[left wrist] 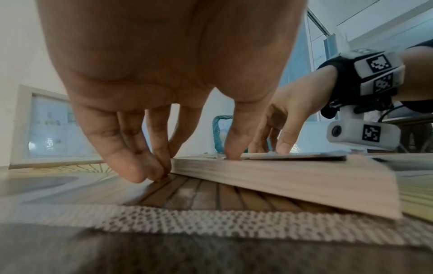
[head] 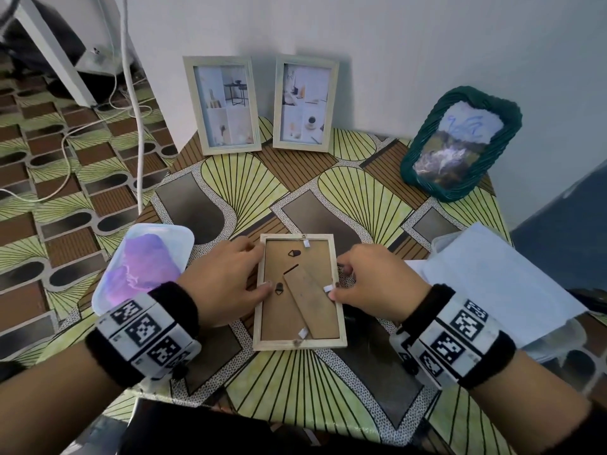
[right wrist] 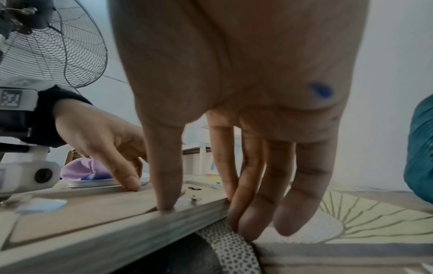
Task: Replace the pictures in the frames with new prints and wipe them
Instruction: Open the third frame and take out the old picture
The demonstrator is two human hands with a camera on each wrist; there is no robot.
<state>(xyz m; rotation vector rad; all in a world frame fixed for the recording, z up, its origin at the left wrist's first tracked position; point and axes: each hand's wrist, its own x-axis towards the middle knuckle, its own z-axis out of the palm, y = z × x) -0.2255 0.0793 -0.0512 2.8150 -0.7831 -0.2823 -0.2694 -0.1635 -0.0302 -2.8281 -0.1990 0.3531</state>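
Observation:
A pale wooden frame lies face down at the table's middle, its brown backing board and folded stand facing up. My left hand grips its left rail, the thumb on the backing beside a black turn clip and the fingers down the outer side. My right hand grips the right rail, thumb at a white tab, fingers reaching to the tablecloth. Two pale frames and a green woven frame lean against the wall.
A white tray holding a purple cloth sits left of the frame. White sheets lie over a clear container at the right. Cables run across the floor beyond the table's left edge. A fan stands at the left.

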